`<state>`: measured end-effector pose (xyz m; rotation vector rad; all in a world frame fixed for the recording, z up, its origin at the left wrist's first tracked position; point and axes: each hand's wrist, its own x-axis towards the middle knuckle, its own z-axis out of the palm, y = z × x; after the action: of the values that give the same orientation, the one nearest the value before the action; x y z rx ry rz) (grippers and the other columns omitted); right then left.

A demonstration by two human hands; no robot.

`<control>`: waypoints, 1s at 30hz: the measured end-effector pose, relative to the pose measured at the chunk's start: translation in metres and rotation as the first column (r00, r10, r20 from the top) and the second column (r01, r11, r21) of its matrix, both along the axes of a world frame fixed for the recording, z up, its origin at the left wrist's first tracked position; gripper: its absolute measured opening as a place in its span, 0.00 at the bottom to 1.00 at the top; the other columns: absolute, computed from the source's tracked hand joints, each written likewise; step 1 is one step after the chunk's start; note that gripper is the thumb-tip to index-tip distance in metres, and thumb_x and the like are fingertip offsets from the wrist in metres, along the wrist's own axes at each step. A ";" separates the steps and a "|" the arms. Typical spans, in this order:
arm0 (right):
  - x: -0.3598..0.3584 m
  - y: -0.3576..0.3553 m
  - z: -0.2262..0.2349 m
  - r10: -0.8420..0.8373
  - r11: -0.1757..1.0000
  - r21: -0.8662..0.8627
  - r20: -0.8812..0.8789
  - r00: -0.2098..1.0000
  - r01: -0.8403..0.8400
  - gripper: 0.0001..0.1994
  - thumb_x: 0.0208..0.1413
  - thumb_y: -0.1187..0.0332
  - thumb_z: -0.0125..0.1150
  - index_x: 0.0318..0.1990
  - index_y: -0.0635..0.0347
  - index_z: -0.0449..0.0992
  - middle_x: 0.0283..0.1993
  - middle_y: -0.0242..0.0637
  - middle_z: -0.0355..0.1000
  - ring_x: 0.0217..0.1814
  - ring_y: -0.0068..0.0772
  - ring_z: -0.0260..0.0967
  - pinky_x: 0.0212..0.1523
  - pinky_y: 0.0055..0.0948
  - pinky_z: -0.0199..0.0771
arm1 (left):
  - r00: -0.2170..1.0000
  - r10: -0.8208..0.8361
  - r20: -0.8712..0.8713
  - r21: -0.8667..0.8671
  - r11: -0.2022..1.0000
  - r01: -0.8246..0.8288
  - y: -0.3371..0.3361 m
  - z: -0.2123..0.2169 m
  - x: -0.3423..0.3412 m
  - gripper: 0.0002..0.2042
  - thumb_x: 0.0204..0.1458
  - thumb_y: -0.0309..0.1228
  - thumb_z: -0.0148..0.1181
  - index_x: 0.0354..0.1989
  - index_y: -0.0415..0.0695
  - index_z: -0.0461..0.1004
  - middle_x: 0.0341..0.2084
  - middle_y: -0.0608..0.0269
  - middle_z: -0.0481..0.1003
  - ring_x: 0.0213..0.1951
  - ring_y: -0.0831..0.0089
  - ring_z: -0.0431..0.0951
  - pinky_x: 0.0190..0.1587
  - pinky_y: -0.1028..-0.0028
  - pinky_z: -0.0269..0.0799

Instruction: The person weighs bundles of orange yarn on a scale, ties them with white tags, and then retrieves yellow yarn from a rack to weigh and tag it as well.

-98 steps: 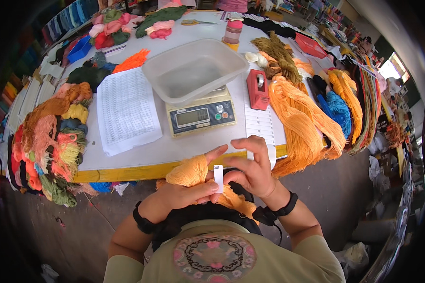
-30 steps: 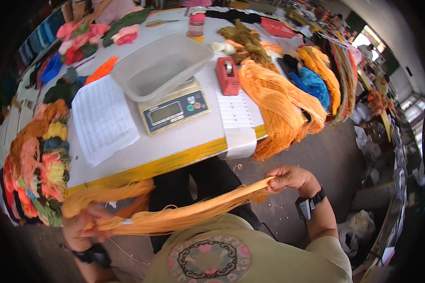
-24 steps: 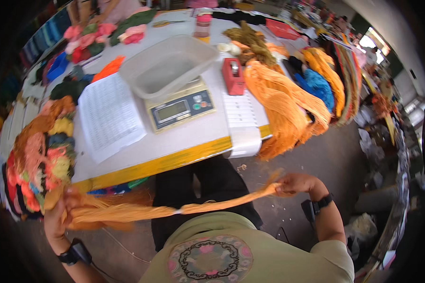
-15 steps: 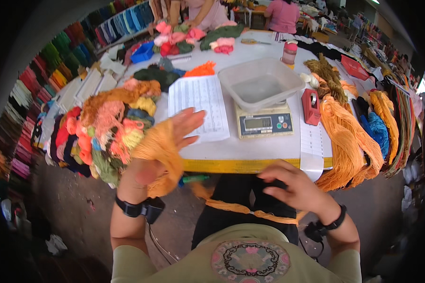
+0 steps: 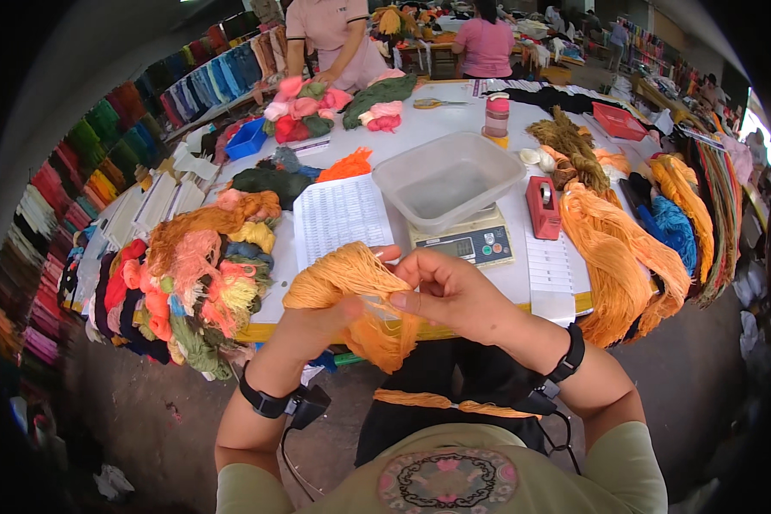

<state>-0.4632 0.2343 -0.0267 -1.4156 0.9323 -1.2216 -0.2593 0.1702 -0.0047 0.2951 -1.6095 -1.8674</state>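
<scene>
A looped skein of light orange yarn (image 5: 343, 278) hangs around my left hand (image 5: 324, 320) above the table's near edge. The left thumb shows in front of the strands, while most of that hand's fingers are behind or inside the loop. At the skein's right side my right hand (image 5: 461, 298) has thumb and fingers pinched together on the yarn. The skein's lower end droops below my hands. Across my lap lies a thin orange yarn bundle (image 5: 445, 403), touched by neither hand.
A digital scale (image 5: 464, 246) carries a clear plastic tub (image 5: 450, 176). Beside it are a printed sheet (image 5: 338, 218), a red tape dispenser (image 5: 543, 208), a heap of coloured yarn (image 5: 201, 257) and orange skeins (image 5: 612, 257). Scissors (image 5: 439, 104) lie farther back; a co-worker (image 5: 330, 38) stands across the table.
My right hand has risen from over my lap to the skein and closed on it. My left hand has turned and moved right with the skein. The view has tilted up slightly.
</scene>
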 end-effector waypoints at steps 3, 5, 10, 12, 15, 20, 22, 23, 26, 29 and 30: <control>-0.004 0.003 0.001 -0.032 0.995 -0.095 0.016 0.999 0.034 0.07 0.57 0.69 0.64 0.37 0.59 0.71 0.29 0.21 0.67 0.25 0.10 0.55 0.25 0.16 0.56 | 0.975 0.161 0.151 -0.212 0.969 -0.127 0.008 0.004 -0.020 0.29 0.53 0.33 0.66 0.61 0.36 0.63 0.59 0.57 0.67 0.54 0.75 0.71 0.57 0.72 0.67; -0.008 0.013 0.016 -0.212 0.971 -0.161 -0.261 0.942 0.174 0.06 0.57 0.70 0.62 0.37 0.59 0.71 0.28 0.22 0.67 0.23 0.11 0.54 0.24 0.16 0.56 | 0.968 0.153 0.197 -0.166 0.979 -0.121 0.007 0.004 -0.025 0.25 0.54 0.27 0.64 0.59 0.37 0.65 0.56 0.58 0.70 0.52 0.77 0.71 0.54 0.74 0.69; -0.024 0.017 0.017 -0.109 0.993 0.057 0.069 0.992 0.106 0.04 0.59 0.71 0.59 0.38 0.60 0.72 0.30 0.25 0.70 0.23 0.11 0.54 0.24 0.16 0.56 | 0.986 0.091 0.143 -0.141 0.987 -0.071 0.004 0.000 -0.032 0.24 0.53 0.23 0.60 0.59 0.37 0.65 0.45 0.62 0.74 0.46 0.79 0.72 0.49 0.76 0.70; -0.028 0.018 0.020 -0.035 0.982 0.190 0.243 0.969 -0.013 0.03 0.60 0.72 0.57 0.40 0.60 0.71 0.34 0.26 0.72 0.24 0.09 0.54 0.24 0.15 0.56 | 0.987 0.050 0.156 -0.126 0.992 -0.030 0.005 -0.004 -0.033 0.24 0.52 0.22 0.60 0.59 0.37 0.66 0.41 0.64 0.74 0.44 0.79 0.72 0.47 0.76 0.70; -0.034 0.012 0.007 0.105 0.960 0.222 0.280 0.954 -0.170 0.04 0.61 0.69 0.56 0.37 0.59 0.72 0.32 0.24 0.71 0.23 0.09 0.54 0.23 0.15 0.54 | 0.993 0.116 -0.013 0.160 0.981 -0.113 0.016 0.000 -0.043 0.22 0.52 0.24 0.58 0.57 0.37 0.68 0.34 0.66 0.74 0.30 0.81 0.72 0.36 0.79 0.70; -0.073 0.038 0.026 -0.092 0.952 0.281 -0.116 0.989 0.121 0.13 0.60 0.57 0.60 0.35 0.58 0.76 0.24 0.19 0.62 0.22 0.10 0.52 0.21 0.16 0.48 | 0.937 -0.245 0.251 0.195 0.961 0.199 -0.007 -0.023 0.028 0.19 0.54 0.30 0.54 0.55 0.38 0.69 0.23 0.68 0.71 0.13 0.81 0.64 0.18 0.80 0.62; -0.110 0.070 0.023 -0.164 0.950 0.263 -0.042 0.986 0.169 0.13 0.60 0.57 0.59 0.34 0.59 0.75 0.23 0.19 0.60 0.21 0.11 0.49 0.20 0.17 0.47 | 0.997 -0.078 -0.001 0.374 0.924 0.073 -0.019 -0.027 0.085 0.15 0.58 0.32 0.50 0.51 0.40 0.70 0.20 0.69 0.68 0.12 0.82 0.61 0.15 0.79 0.58; -0.132 0.088 0.012 -0.231 0.921 0.322 -0.004 0.973 0.220 0.13 0.61 0.58 0.58 0.33 0.59 0.75 0.22 0.19 0.59 0.20 0.11 0.48 0.19 0.16 0.46 | 0.962 0.113 -0.250 0.534 0.845 0.040 -0.026 -0.020 0.110 0.13 0.61 0.33 0.46 0.49 0.41 0.70 0.19 0.70 0.67 0.13 0.83 0.60 0.15 0.79 0.57; -0.177 0.142 -0.024 -0.479 0.738 0.516 -0.055 0.876 0.436 0.13 0.62 0.60 0.56 0.31 0.58 0.73 0.21 0.20 0.57 0.18 0.10 0.45 0.16 0.14 0.42 | 0.808 0.378 -0.453 0.517 0.849 -0.108 -0.057 0.007 0.185 0.12 0.67 0.30 0.38 0.45 0.36 0.67 0.21 0.69 0.60 0.16 0.81 0.58 0.20 0.79 0.57; -0.218 0.189 -0.052 -0.631 0.565 0.563 -0.176 0.756 0.603 0.13 0.63 0.59 0.54 0.30 0.55 0.70 0.19 0.19 0.54 0.16 0.10 0.43 0.14 0.14 0.41 | 0.734 0.523 -0.434 0.568 0.791 -0.227 -0.099 -0.009 0.287 0.10 0.65 0.27 0.40 0.42 0.33 0.67 0.19 0.71 0.58 0.15 0.84 0.56 0.18 0.82 0.54; -0.232 0.203 -0.056 -0.680 0.497 0.576 -0.206 0.703 0.649 0.13 0.63 0.58 0.53 0.29 0.54 0.68 0.19 0.19 0.52 0.15 0.10 0.42 0.14 0.15 0.40 | 0.661 0.598 -0.454 0.628 0.741 -0.238 -0.109 -0.018 0.317 0.11 0.65 0.28 0.41 0.41 0.33 0.68 0.17 0.73 0.57 0.14 0.84 0.55 0.16 0.81 0.52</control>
<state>-0.6950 0.4377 -0.0832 -0.4581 1.7646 -1.2928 0.0576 0.0611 -0.0228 0.2145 -0.4764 -1.7065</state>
